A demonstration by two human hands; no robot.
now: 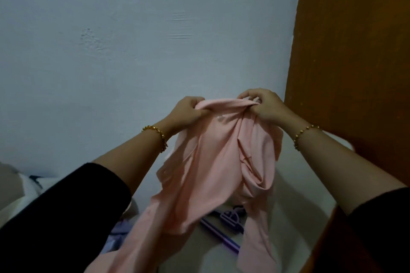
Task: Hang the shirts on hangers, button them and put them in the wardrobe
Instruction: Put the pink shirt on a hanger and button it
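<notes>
Hanging between them, pink shirt (213, 162) is gripped by left hand (188, 111) and right hand (261, 106).

the shirt (213, 162) hangs between the left hand (188, 111) and right hand (264, 106), before the wall (133, 40). the wardrobe panel (355, 51) stands to its right. a hanger (224, 226) lies beneath it, with other clothes (119, 232) left of that.

Worn on the arms: black cloth and gold beads.
Just behind the left hand (188, 111), the left bracelet (156, 134) is a string of chunky gold beads; behind the right hand (264, 106), the right bracelet (305, 134) is a slimmer gold bead chain (its beads look smaller). Further back from the hands, the left sleeve (66, 217) and right sleeve (381, 228) are plain black cloth, each ending partway along the forearm.
</notes>
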